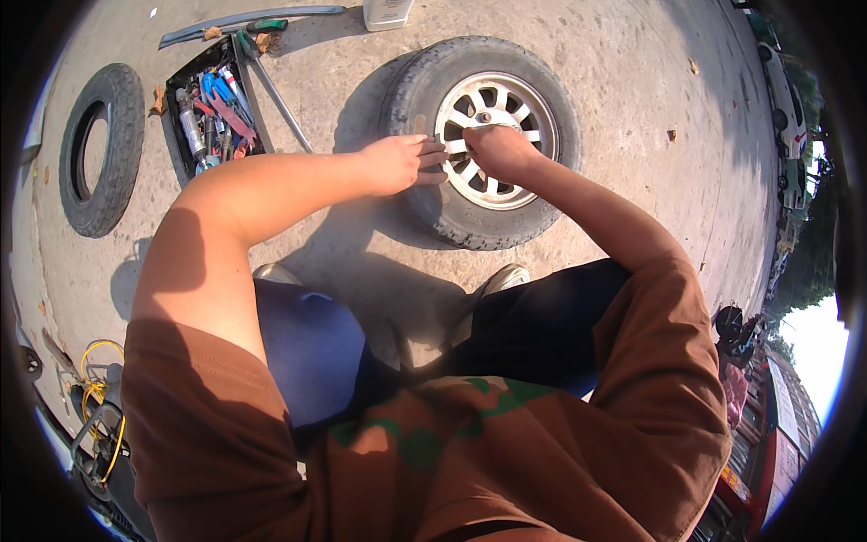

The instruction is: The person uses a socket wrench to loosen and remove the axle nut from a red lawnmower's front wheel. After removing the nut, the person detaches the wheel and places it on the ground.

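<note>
A car wheel with a black tyre and a pale spoked rim is in front of me on the concrete. My left hand rests against the tyre's left side, its fingers stretched toward the rim. Over the spokes near the rim's centre, my right hand is closed with the fingers curled in. Whatever it grips, if anything, is hidden by the hand. A round hub piece shows just above that hand.
Left of the wheel lies a black toolbox full of hand tools, with a long metal bar beside it. Farther left is a loose tyre. A white container and a grey strip are at the far side. Yellow cable lies lower left.
</note>
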`<move>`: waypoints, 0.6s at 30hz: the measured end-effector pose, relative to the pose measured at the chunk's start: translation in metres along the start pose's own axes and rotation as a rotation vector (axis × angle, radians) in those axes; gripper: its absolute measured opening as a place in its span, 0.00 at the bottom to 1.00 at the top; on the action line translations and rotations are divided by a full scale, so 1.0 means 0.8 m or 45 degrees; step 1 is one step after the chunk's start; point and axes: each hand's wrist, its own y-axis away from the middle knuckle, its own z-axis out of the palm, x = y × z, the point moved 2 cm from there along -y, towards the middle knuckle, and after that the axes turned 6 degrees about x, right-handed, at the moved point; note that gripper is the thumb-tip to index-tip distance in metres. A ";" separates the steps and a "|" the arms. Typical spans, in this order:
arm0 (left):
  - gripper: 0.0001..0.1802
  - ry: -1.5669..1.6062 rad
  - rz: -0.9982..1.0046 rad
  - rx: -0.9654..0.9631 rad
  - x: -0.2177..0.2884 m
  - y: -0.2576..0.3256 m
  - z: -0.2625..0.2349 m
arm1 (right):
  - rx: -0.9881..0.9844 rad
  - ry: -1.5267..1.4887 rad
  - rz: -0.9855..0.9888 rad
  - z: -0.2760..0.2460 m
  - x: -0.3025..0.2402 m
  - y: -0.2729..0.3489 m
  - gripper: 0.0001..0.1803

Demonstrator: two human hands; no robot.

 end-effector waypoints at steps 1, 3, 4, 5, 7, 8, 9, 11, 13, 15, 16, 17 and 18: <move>0.29 0.008 0.000 -0.001 0.000 0.000 0.000 | 0.066 -0.027 -0.101 -0.001 -0.002 0.000 0.11; 0.29 0.017 -0.002 -0.003 0.000 0.000 0.000 | 0.172 -0.059 -0.225 -0.002 -0.005 0.001 0.12; 0.29 0.025 -0.001 -0.001 0.000 0.000 0.000 | 0.163 -0.069 -0.169 -0.001 -0.004 0.001 0.12; 0.29 0.030 -0.005 -0.001 0.000 0.000 0.001 | 0.085 -0.057 -0.040 0.001 -0.001 0.002 0.12; 0.29 0.038 -0.009 0.010 0.000 -0.001 0.002 | 0.009 -0.055 0.122 0.003 0.003 0.004 0.12; 0.29 0.041 -0.011 0.022 0.000 -0.001 0.002 | 0.011 -0.065 0.153 0.004 0.004 0.004 0.12; 0.29 0.050 -0.019 0.006 0.000 -0.001 0.003 | 0.048 -0.103 0.147 0.003 0.005 0.005 0.13; 0.29 0.003 0.003 -0.001 0.001 -0.002 0.001 | 0.085 -0.132 -0.021 0.003 0.004 0.005 0.14; 0.29 -0.026 0.014 -0.004 0.000 -0.002 -0.004 | 0.122 -0.163 -0.118 0.002 0.004 0.004 0.15; 0.29 -0.032 0.030 -0.016 -0.001 -0.003 -0.012 | 0.085 -0.148 -0.066 0.003 0.006 0.003 0.14; 0.30 0.074 -0.006 -0.029 -0.003 -0.004 -0.016 | 0.088 -0.170 -0.012 0.003 0.007 0.002 0.13; 0.31 0.189 -0.032 -0.085 -0.006 -0.006 -0.019 | 0.055 -0.174 0.084 0.004 0.008 0.002 0.12; 0.32 0.328 -0.063 -0.077 -0.008 -0.009 -0.022 | 0.038 -0.197 0.161 0.004 0.008 0.003 0.10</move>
